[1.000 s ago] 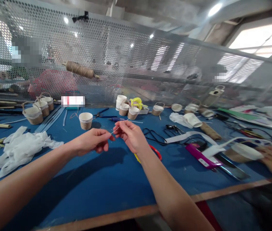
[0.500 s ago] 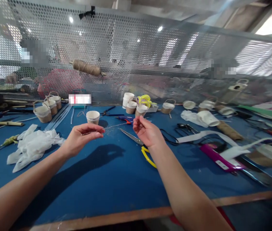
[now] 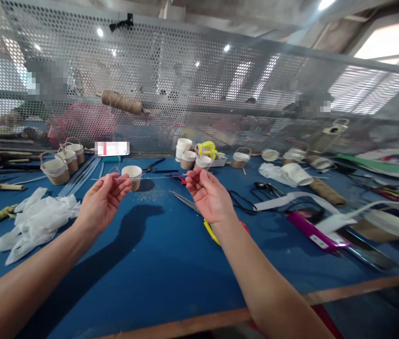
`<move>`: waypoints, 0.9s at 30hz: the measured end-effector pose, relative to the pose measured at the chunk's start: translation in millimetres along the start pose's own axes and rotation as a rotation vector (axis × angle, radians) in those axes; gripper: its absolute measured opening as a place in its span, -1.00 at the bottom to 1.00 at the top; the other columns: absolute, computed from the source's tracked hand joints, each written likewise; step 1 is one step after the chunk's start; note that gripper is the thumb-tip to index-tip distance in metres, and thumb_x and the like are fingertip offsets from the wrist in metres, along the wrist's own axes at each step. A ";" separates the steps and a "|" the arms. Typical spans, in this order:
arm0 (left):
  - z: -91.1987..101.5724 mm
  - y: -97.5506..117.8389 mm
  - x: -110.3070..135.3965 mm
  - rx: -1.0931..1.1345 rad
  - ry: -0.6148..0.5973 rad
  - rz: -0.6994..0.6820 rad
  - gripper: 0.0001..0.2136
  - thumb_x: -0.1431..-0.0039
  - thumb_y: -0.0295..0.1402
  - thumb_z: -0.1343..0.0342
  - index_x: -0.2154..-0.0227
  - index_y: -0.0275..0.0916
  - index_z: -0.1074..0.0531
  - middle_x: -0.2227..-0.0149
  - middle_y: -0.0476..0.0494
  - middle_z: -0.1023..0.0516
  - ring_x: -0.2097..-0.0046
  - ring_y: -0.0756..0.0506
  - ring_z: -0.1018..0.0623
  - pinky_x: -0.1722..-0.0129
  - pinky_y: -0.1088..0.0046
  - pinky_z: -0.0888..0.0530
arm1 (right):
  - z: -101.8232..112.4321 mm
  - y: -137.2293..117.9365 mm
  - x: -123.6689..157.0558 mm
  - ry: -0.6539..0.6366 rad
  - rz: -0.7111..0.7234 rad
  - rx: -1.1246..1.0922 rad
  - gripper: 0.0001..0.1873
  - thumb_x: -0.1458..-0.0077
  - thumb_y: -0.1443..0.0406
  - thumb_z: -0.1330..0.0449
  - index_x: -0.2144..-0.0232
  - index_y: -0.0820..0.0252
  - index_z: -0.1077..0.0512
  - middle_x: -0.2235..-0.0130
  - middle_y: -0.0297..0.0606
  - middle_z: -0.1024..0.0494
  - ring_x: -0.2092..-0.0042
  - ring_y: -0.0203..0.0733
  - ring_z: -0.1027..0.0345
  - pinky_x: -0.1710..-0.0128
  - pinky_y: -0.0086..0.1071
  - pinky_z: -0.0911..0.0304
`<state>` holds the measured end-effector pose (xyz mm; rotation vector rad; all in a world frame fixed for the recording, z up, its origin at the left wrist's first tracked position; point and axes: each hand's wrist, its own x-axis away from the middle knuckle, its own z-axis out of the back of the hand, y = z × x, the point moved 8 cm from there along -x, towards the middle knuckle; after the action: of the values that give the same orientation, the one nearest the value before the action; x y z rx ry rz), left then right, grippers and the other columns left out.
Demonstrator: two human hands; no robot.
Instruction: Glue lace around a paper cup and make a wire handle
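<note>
Wire (image 3: 157, 177), thin and pale, was held level above the blue table (image 3: 157, 268) and crossed in front of the paper cup (image 3: 132, 176). Left hand (image 3: 102, 202), just left of the cup, had thumb and forefinger pinched shut on one end of the wire, with the other fingers loosely curled; right hand (image 3: 209, 197), further right of the cup, pinched the other end likewise. Scissors (image 3: 187, 201) lay on the table right of the cup, and crumpled white plastic (image 3: 36, 221) lay well left of it.
</note>
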<state>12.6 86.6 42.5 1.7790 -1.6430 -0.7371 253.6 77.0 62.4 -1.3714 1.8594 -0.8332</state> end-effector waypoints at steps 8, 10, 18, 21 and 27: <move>3.3 -1.5 -1.8 -0.049 -0.025 0.031 -0.86 -0.17 -0.49 0.04 0.48 -0.30 -0.36 0.57 -0.06 -0.53 0.55 0.04 -0.52 0.50 0.57 -0.48 | -7.8 -5.7 8.4 -0.060 0.056 0.093 -0.74 0.18 0.17 -0.33 0.51 0.16 -0.35 0.53 -0.45 -0.50 0.49 -0.43 -0.38 0.52 -0.57 -0.31; -9.1 -5.2 5.4 -0.156 -0.162 0.059 -0.94 -0.10 -0.42 -0.07 0.44 -0.29 -0.37 0.58 -0.04 -0.52 0.57 0.05 -0.50 0.51 0.55 -0.46 | -17.9 -5.3 15.2 -0.145 0.036 0.156 -0.75 0.17 0.17 -0.31 0.51 0.17 -0.35 0.56 -0.46 -0.47 0.56 -0.44 -0.33 0.61 -0.57 -0.24; -48.4 -39.0 57.6 -0.608 -0.618 0.251 -0.76 0.04 -0.23 -0.18 0.47 -0.34 -0.39 0.58 0.02 -0.45 0.58 0.02 -0.49 0.53 0.52 -0.42 | -49.1 27.9 49.2 -0.457 -0.115 0.564 -0.82 0.07 0.21 -0.25 0.44 0.24 -0.45 0.59 -0.43 -0.40 0.65 -0.48 -0.21 0.71 -0.57 -0.13; -50.6 -39.0 63.3 -0.670 -0.643 0.234 -0.77 -0.01 -0.23 -0.13 0.53 -0.34 -0.36 0.60 0.01 -0.44 0.57 0.04 -0.48 0.52 0.53 -0.41 | -51.7 34.6 53.7 -0.493 -0.134 0.602 -0.81 0.05 0.21 -0.23 0.44 0.25 -0.45 0.62 -0.44 -0.38 0.64 -0.47 -0.20 0.70 -0.57 -0.15; -49.5 -31.6 58.6 -0.754 -0.609 0.099 -0.82 -0.04 -0.30 -0.08 0.57 -0.30 -0.34 0.63 0.04 -0.39 0.60 0.08 -0.40 0.55 0.56 -0.36 | -54.4 34.9 56.6 -0.501 -0.167 0.561 -0.83 0.05 0.24 -0.22 0.39 0.23 -0.42 0.63 -0.48 -0.35 0.66 -0.49 -0.18 0.72 -0.59 -0.13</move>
<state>75.1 32.8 51.8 0.9702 -1.4730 -1.6956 178.1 36.4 57.0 -1.2301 1.0381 -0.9032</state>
